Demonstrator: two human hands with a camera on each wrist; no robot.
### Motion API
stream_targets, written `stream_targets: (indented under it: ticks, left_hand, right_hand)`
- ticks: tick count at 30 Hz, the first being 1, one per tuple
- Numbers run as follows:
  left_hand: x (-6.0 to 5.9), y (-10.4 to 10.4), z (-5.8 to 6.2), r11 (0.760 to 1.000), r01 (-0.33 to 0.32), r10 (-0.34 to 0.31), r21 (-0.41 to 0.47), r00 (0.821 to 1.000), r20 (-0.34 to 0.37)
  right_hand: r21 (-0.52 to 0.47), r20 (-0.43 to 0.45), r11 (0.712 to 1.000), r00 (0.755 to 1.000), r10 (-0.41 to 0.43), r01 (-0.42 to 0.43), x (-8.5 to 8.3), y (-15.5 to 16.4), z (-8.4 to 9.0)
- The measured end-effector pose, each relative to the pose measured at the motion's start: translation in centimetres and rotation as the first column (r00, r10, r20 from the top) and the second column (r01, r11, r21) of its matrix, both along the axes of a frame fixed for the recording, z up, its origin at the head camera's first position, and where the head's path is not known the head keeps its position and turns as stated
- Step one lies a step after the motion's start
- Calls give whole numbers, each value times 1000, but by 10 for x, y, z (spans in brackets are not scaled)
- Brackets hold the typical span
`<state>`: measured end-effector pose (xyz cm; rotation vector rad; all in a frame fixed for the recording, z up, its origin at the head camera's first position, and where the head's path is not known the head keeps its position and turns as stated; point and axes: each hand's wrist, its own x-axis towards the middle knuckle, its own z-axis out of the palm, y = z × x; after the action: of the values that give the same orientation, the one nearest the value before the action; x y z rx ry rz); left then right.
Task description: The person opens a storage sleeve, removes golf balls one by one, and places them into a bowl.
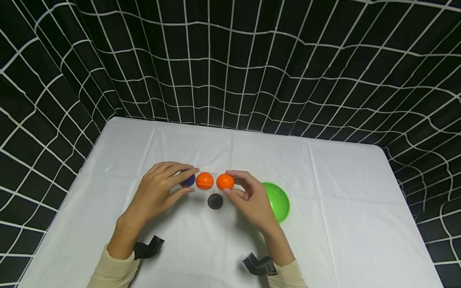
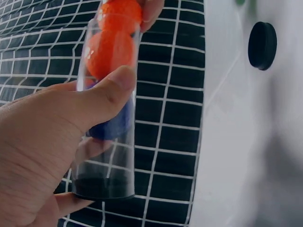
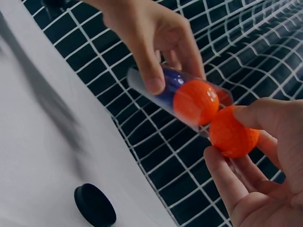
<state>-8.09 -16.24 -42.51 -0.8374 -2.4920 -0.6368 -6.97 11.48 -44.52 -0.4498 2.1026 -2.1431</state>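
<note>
My left hand (image 1: 155, 192) grips a clear plastic tube (image 2: 124, 163) between thumb and fingers, held sideways over the table in the head view. Inside the tube sit a dark blue ball (image 2: 113, 124), partly hidden by my thumb, and an orange ball (image 3: 195, 103) closer to the mouth. The far end of the tube shows a black base (image 2: 103, 187). At the open mouth, my right hand (image 1: 253, 202) pinches a second orange ball (image 1: 225, 182) between thumb and fingertips. That ball lies right at the rim, close against the orange one inside.
A round black cap (image 1: 215, 201) lies on the white-covered table (image 1: 345, 224) below the tube. Behind my right hand stands a green bowl (image 1: 281, 203), partly covered by it. Dark cloth with white netting (image 1: 223, 60) rises along the table's back and sides.
</note>
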Motion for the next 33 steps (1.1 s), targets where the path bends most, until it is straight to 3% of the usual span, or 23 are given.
stream_targets:
  ticks: [6,12,16,20,25,29,33]
  left_hand:
    - [1,3,-4,998,0,-6,63,995,95]
    - [2,2,-4,995,14,-28,100,990,141]
    - [2,0,-4,995,29,-44,93,987,157]
    - [2,0,-4,996,33,-46,89,986,160]
    - [1,1,-4,997,22,-35,70,983,179]
    - [1,1,-3,997,16,-28,71,983,181]
    - [1,0,-3,996,22,-36,81,984,172]
  right_hand:
    - [20,14,999,999,-32,32,0,16,5]
    - [134,0,985,994,-110,109,3,32,5]
    - [123,-12,985,993,-117,118,6,41,5]
    - [94,-66,991,994,-87,93,6,47,5]
    - [129,-157,986,984,-89,109,5,57,2]
    - [204,-201,969,975,-98,140,6,64,3]
    - [319,-236,931,966,-104,178,8,71,7]
